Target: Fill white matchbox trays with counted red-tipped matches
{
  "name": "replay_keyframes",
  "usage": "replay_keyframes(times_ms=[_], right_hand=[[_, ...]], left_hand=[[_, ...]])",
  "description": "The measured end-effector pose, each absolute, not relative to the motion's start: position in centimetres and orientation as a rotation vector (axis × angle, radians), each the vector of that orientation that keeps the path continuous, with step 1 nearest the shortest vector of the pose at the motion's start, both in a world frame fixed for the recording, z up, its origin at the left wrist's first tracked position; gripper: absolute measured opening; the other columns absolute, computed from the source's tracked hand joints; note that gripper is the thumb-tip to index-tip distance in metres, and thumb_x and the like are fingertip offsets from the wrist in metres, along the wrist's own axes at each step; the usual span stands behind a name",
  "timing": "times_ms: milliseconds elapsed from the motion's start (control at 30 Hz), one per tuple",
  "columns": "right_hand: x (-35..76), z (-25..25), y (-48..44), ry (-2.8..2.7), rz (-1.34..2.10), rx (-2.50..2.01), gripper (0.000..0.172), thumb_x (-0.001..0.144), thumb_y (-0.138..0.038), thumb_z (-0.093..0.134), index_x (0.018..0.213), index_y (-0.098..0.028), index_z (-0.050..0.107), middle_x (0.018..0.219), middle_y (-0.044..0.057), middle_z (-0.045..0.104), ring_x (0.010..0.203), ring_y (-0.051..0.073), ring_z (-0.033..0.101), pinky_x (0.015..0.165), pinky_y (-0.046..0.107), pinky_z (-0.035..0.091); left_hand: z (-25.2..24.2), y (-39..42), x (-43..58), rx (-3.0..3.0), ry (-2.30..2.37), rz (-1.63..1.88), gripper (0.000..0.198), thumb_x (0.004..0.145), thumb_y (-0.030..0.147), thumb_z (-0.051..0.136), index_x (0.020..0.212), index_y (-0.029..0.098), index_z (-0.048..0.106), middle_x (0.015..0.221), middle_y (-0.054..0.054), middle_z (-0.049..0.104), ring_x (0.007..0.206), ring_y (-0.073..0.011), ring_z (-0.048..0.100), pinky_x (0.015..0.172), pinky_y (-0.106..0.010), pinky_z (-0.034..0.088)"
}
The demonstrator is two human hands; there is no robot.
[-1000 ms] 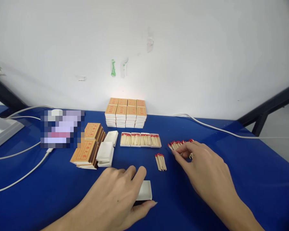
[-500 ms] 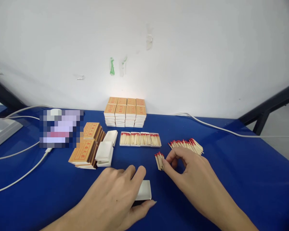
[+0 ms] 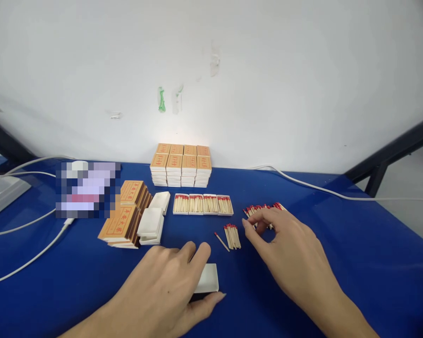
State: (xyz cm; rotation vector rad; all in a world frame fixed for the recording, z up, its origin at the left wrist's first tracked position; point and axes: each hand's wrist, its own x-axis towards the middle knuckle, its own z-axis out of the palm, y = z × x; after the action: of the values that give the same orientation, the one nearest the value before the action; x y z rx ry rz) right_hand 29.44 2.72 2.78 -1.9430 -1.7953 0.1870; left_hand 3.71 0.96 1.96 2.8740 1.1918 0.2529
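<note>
Gripping one empty, shallow, rectangular white tray [image 3: 209,277] near the front of the blue bench [image 3: 254,300], we set the left hand [image 3: 169,277] across its left portion, with the thumb along the near side and the fingers over the far side. We hold the right hand [image 3: 292,244] at the near left edge of a loose pile of thin wooden red-headed matches [image 3: 247,211], with thumb and index finger close together; we cannot tell whether a match is pinched between them. Left of these fingertips, a small bundle of wooden red-headed matches [image 3: 233,237] lies flat, with one single match [image 3: 222,241] slanting just beside it. Behind the bundle we see a side-by-side row of four white trays filled with red-headed matches [image 3: 196,214]. To the left, white stacked trays [image 3: 150,221] stand beside stacked orange cardboard matchboxes with dark brown sides [image 3: 119,223].
</note>
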Motion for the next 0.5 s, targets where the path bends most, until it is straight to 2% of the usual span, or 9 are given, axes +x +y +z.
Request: replay_keyframes(times_ms=[100, 167, 300, 500], right_hand=[[29.8, 1.9, 2.8, -1.813, -0.021, -1.951, 0.019, 0.103, -0.039, 0.064, 0.097, -0.030, 0.080, 0.092, 0.006, 0.081, 0.104, 0.034, 0.077, 0.063, 0.038, 0.044], [30.0, 1.5, 2.9, -1.842, -0.142, -1.967, 0.017, 0.104, -0.036, 0.064, 0.096, -0.029, 0.078, 0.094, 0.008, 0.081, 0.110, 0.036, 0.075, 0.061, 0.038, 0.043], [30.2, 1.5, 3.0, -1.908, -0.160, -1.999, 0.018, 0.103, -0.032, 0.067, 0.089, -0.027, 0.075, 0.094, 0.008, 0.079, 0.101, 0.033, 0.072, 0.058, 0.037, 0.041], [29.8, 1.9, 3.0, -1.846, -0.052, -2.021, 0.020, 0.100, -0.027, 0.070, 0.080, -0.028, 0.074, 0.087, 0.005, 0.076, 0.104, 0.033, 0.073, 0.059, 0.036, 0.042]], left_hand=[[1.8, 1.0, 3.7, 2.867, 1.195, 0.251, 0.038, 0.100, 0.043, 0.083, 0.111, 0.027, 0.050, 0.087, 0.004, 0.063, 0.063, -0.0284, 0.071, 0.052, -0.042, 0.035], [1.6, 1.0, 3.7, 2.859, 1.200, 0.270, 0.038, 0.100, 0.043, 0.081, 0.113, 0.027, 0.050, 0.087, 0.004, 0.063, 0.064, -0.0286, 0.070, 0.052, -0.042, 0.035], [1.4, 0.8, 3.7, 2.843, 1.216, 0.289, 0.038, 0.097, 0.043, 0.080, 0.114, 0.028, 0.049, 0.088, 0.004, 0.062, 0.065, -0.0292, 0.069, 0.054, -0.042, 0.033], [1.3, 0.6, 3.6, 2.844, 1.219, 0.323, 0.039, 0.095, 0.042, 0.079, 0.113, 0.028, 0.047, 0.087, 0.004, 0.061, 0.062, -0.0281, 0.067, 0.054, -0.040, 0.028]])
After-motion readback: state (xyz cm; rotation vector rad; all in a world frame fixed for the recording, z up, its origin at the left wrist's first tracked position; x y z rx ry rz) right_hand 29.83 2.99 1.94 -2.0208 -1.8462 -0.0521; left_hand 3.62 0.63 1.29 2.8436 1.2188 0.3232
